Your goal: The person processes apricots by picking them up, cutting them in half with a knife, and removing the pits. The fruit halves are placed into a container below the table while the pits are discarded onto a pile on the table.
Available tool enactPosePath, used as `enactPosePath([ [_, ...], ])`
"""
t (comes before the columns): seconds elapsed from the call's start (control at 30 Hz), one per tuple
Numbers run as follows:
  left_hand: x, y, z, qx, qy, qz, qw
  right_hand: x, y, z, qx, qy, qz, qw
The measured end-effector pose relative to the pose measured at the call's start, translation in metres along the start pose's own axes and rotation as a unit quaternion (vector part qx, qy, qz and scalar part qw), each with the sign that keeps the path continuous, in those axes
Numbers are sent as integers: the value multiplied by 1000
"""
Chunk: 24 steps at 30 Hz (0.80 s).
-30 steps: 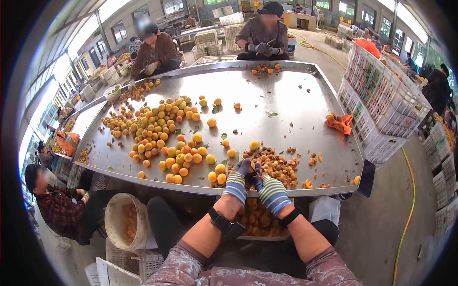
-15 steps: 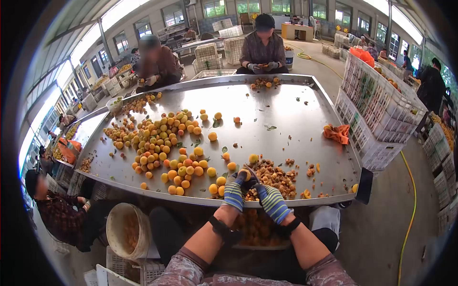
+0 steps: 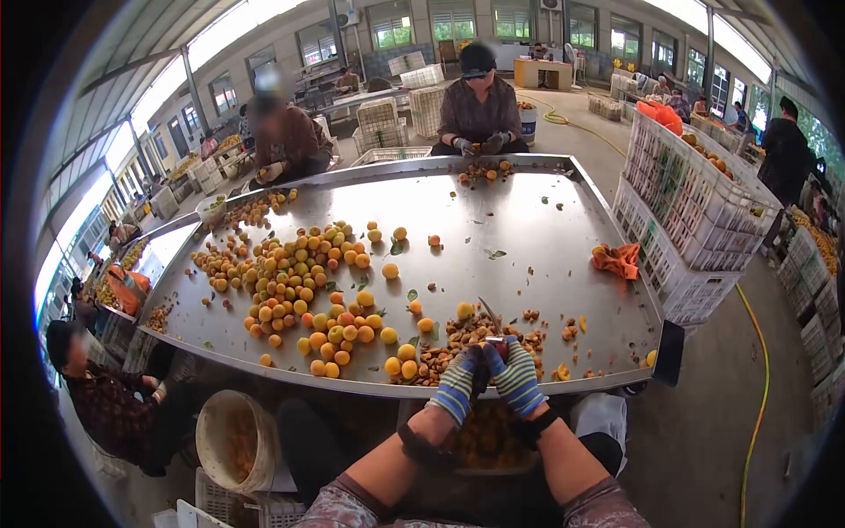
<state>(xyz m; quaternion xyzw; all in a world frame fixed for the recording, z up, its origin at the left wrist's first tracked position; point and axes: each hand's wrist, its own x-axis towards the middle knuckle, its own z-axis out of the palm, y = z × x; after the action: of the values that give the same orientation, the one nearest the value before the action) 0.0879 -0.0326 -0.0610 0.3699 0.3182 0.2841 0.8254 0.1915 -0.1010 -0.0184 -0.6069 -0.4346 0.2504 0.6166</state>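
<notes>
My right hand [image 3: 514, 374], in a striped glove, is closed round the red handle of a small knife [image 3: 498, 341], its curved blade pointing up and away. Against it is my left hand [image 3: 462, 380], also gloved, with dark fingertips pressed together; anything between them is hidden. Both hands are at the near edge of the metal table [image 3: 546, 238]. Just beyond them lies a pile of pits [image 3: 471, 333]. To the left spread many whole orange-yellow apricots [image 3: 295, 273].
An orange cloth [image 3: 616, 260] lies at the table's right side, by stacked white crates [image 3: 695, 198]. Two people sit across the table, another at the left. A white bucket [image 3: 238, 440] stands at lower left. Below my hands is a blurred container of fruit.
Both hands have moved right and slightly down. The apricot seen at my left fingers is no longer visible there. The knife blade now points up, away from me. The view has shifted slightly.
</notes>
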Motion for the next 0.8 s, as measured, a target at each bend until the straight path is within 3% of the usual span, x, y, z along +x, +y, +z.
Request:
enactPosePath([
  [0.1, -4, -1, 13, -107, 68, 7, 992, -2, 2, 3, -9, 9, -13, 1000],
  [0.17, -1, 2, 14, -286, 101, -94, 948, -1, 5, 2, -71, 20, -33, 997],
  [0.2, 2, 2, 12, -286, 100, -93, 948, 0, 3, 0, -71, 20, -34, 997],
  [0.27, 4, -1, 8, -180, 138, -36, 973, -4, -1, -3, -139, 4, 9, 990],
  [0.3, 0, -3, 3, -59, 96, 41, 993, -3, 5, 0, -115, 32, -48, 992],
  [0.33, 1, -3, -1, -59, 98, 43, 993, -2, 4, 1, -114, 30, -49, 992],
  [0.4, 10, -4, -13, 58, -50, 120, 990, -2, -1, 2, 6, 25, -94, 995],
  [0.47, -15, 13, 11, 43, 3, 100, 994, -2, -8, -1, -15, 12, -83, 996],
  [0.53, -33, 33, 24, -138, -48, -87, 985, -5, -14, -7, -60, -9, -54, 997],
  [0.6, -23, 31, 21, -136, -60, -93, 985, -6, -21, -13, -110, -36, -62, 991],
  [0.67, 11, 5, -9, -119, -14, -223, 967, -8, -25, -13, -213, -48, -154, 964],
  [0.7, -34, 45, 31, -60, 30, -196, 978, -6, -15, -9, -188, -43, -178, 965],
  [0.73, -20, 35, 21, -133, 26, -205, 969, -7, -13, -7, -181, -52, -180, 965],
  [0.8, -1, 11, 11, -138, 39, -136, 980, -9, -13, -5, -221, -30, -179, 958],
])
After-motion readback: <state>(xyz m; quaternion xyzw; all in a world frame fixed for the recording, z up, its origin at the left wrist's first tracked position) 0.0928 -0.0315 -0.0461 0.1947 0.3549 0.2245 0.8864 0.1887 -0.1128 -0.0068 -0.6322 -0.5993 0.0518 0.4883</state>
